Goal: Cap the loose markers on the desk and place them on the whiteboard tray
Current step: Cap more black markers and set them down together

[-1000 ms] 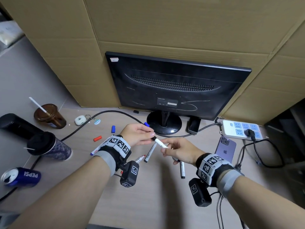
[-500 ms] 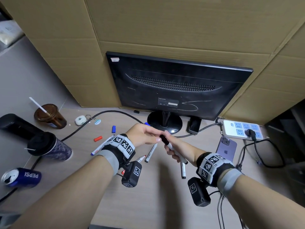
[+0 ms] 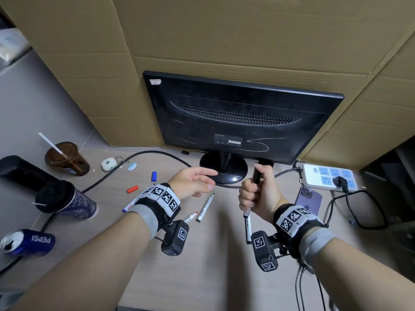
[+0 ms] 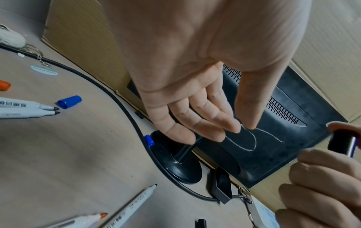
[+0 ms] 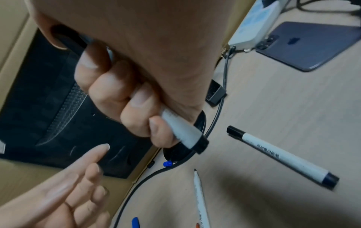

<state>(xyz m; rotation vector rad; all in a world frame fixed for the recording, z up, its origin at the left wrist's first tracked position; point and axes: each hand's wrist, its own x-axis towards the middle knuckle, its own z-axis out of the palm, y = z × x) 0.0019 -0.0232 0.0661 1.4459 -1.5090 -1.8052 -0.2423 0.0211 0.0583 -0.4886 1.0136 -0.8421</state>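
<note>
Right hand, mid-frame, fists the capped black marker, light, stiff and slick so mid-barrel grip works; left hand open, empty.

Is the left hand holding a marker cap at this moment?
No: in the left wrist view the left hand is open with its fingers spread and nothing in it, while the right hand grips the black-capped marker.

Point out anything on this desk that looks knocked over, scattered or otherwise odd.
The Pepsi can lies on its side at the desk's left edge. Loose caps, blue and red, lie apart from uncapped markers. White scribbles mark the monitor's back. No spill shows.
</note>
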